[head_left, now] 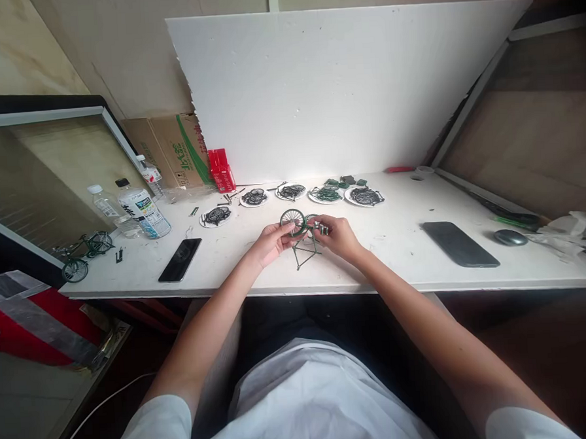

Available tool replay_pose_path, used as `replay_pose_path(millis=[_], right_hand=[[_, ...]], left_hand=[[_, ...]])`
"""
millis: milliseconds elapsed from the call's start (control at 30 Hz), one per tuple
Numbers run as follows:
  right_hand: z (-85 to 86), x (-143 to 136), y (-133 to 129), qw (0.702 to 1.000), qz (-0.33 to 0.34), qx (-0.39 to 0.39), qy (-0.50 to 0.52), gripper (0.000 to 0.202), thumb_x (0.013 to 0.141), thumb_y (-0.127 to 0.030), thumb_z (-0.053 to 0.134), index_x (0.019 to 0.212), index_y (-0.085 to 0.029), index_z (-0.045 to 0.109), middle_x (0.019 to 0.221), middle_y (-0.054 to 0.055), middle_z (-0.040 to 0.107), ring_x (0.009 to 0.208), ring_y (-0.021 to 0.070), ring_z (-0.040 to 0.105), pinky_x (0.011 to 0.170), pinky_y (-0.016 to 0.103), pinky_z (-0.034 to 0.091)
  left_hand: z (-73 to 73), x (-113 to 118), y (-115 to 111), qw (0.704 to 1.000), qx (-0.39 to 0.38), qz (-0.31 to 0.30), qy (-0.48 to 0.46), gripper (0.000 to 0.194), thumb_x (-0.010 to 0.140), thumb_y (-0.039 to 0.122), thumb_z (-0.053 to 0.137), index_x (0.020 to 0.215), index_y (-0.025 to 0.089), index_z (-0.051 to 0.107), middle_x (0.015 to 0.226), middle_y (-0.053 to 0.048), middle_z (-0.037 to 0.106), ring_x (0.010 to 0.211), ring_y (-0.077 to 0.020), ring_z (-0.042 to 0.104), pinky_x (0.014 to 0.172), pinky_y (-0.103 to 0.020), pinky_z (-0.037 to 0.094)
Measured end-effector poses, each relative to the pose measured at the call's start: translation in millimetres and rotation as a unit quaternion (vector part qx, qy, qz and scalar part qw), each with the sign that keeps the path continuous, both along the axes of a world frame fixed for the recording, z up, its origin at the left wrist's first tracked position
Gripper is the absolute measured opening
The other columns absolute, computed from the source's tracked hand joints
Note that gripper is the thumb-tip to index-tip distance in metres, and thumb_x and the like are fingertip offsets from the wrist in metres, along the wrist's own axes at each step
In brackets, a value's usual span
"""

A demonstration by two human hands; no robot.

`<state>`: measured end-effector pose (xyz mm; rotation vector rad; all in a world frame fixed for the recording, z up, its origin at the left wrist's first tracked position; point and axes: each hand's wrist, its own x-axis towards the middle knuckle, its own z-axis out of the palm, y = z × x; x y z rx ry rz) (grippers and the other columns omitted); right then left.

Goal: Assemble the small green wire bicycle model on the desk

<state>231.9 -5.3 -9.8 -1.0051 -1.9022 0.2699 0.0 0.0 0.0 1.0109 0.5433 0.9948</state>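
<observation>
A small dark green model bicycle frame [305, 253] is between my hands above the front of the white table. My left hand [271, 244] pinches the rim of a spoked toy wheel [291, 214] standing upright at the frame. On the other side my right hand [340, 235] is closed around the upper part of the frame, near a second green rounded part, partly hidden by the fingers. Small silvery pieces [321, 228] show at the right fingers; I cannot make out what they are. The thin triangular end of the frame points down towards the table edge.
Several white plates [217, 215] of dark and green parts line the back. A model bicycle [84, 251], bottles [145, 211] and a phone [180, 259] are at left. A dark flat slab [460, 244], a mouse [511, 237] and crumpled tissue [569, 231] lie at right. A white board [355, 92] stands behind.
</observation>
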Motion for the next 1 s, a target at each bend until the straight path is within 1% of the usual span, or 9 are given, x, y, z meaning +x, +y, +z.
replay_pose_path(millis=[100, 167, 233, 300, 400, 467, 633, 733, 1000], right_hand=[[1.0, 1.8, -0.1, 1.0, 0.003, 0.0, -0.014, 0.02, 0.087, -0.02, 0.064, 0.105, -0.022, 0.073, 0.076, 0.001, 0.071, 0.058, 0.0156, 0.055, 0.061, 0.029, 0.043], [2.0, 4.5, 1.1, 1.0, 0.008, -0.013, -0.021, 0.019, 0.091, -0.022, 0.064, 0.109, -0.022, 0.07, 0.075, 0.0, 0.068, 0.06, 0.0163, 0.056, 0.062, 0.029, 0.043], [4.8, 8.9, 4.0, 0.999, 0.019, -0.029, 0.003, 0.015, 0.098, -0.031, 0.063, 0.109, -0.022, 0.068, 0.081, 0.003, 0.07, 0.066, 0.0178, 0.06, 0.062, 0.03, 0.045], [10.2, 14.3, 7.6, 0.997, 0.019, -0.042, 0.057, 0.024, 0.104, -0.045, 0.06, 0.105, -0.022, 0.066, 0.086, 0.006, 0.07, 0.074, 0.02, 0.064, 0.062, 0.03, 0.048], [22.6, 20.1, 9.6, 0.99, -0.01, -0.04, 0.133, 0.039, 0.102, -0.062, 0.063, 0.099, -0.023, 0.067, 0.095, 0.01, 0.07, 0.089, 0.0241, 0.065, 0.058, 0.03, 0.049], [31.7, 19.1, 6.2, 0.987, -0.014, -0.022, 0.158, 0.043, 0.099, -0.066, 0.066, 0.099, -0.023, 0.068, 0.105, 0.011, 0.07, 0.097, 0.0252, 0.066, 0.063, 0.032, 0.053], [46.6, 0.3, -16.8, 0.991, 0.038, 0.052, 0.118, 0.03, 0.104, -0.056, 0.066, 0.103, -0.026, 0.07, 0.127, 0.012, 0.069, 0.121, 0.0278, 0.066, 0.093, 0.043, 0.06], [48.0, -11.1, -28.4, 0.993, 0.048, 0.09, 0.066, 0.019, 0.107, -0.044, 0.065, 0.105, -0.027, 0.07, 0.138, 0.012, 0.067, 0.135, 0.0303, 0.061, 0.115, 0.054, 0.05], [39.0, -20.2, -27.6, 0.99, 0.054, 0.11, 0.075, 0.023, 0.107, -0.047, 0.064, 0.104, -0.025, 0.069, 0.121, 0.013, 0.071, 0.119, 0.0291, 0.068, 0.103, 0.05, 0.058]], left_hand=[[1.8, 1.6, -2.1, 1.0, 0.008, -0.001, 0.011, 0.041, 0.08, 0.036, 0.095, 0.11, 0.013, 0.08, 0.108, -0.013, 0.082, 0.095, -0.0232, 0.082, 0.07, -0.022, 0.051], [3.2, 2.3, -2.9, 1.0, 0.011, 0.008, 0.017, 0.043, 0.079, 0.037, 0.096, 0.111, 0.013, 0.081, 0.109, -0.013, 0.082, 0.096, -0.0229, 0.082, 0.072, -0.022, 0.053], [4.9, 2.3, -3.2, 0.999, 0.008, 0.032, 0.025, 0.045, 0.077, 0.038, 0.097, 0.11, 0.013, 0.081, 0.11, -0.013, 0.082, 0.098, -0.023, 0.082, 0.073, -0.022, 0.053], [7.1, 1.8, -3.3, 0.997, 0.011, 0.061, 0.035, 0.047, 0.075, 0.04, 0.098, 0.11, 0.013, 0.081, 0.11, -0.013, 0.082, 0.101, -0.0233, 0.081, 0.074, -0.022, 0.054], [11.8, 1.7, -4.4, 0.993, 0.042, 0.099, 0.053, 0.05, 0.073, 0.044, 0.098, 0.108, 0.014, 0.081, 0.113, -0.013, 0.082, 0.1, -0.0229, 0.081, 0.074, -0.023, 0.054], [15.2, 2.9, -6.7, 0.986, 0.078, 0.132, 0.07, 0.051, 0.072, 0.047, 0.098, 0.108, 0.014, 0.081, 0.113, -0.013, 0.082, 0.097, -0.0225, 0.08, 0.074, -0.024, 0.055], [21.1, 11.9, -18.2, 0.962, 0.159, 0.192, 0.113, 0.052, 0.077, 0.05, 0.094, 0.111, 0.014, 0.082, 0.11, -0.013, 0.083, 0.095, -0.0227, 0.078, 0.076, -0.028, 0.06], [22.2, 18.5, -26.3, 0.958, 0.182, 0.189, 0.119, 0.05, 0.079, 0.049, 0.093, 0.113, 0.014, 0.082, 0.107, -0.012, 0.083, 0.093, -0.0221, 0.077, 0.079, -0.031, 0.062], [20.2, 23.0, -32.9, 0.961, 0.196, 0.166, 0.106, 0.053, 0.08, 0.048, 0.093, 0.118, 0.013, 0.081, 0.105, -0.01, 0.084, 0.092, -0.022, 0.078, 0.089, -0.034, 0.064]])
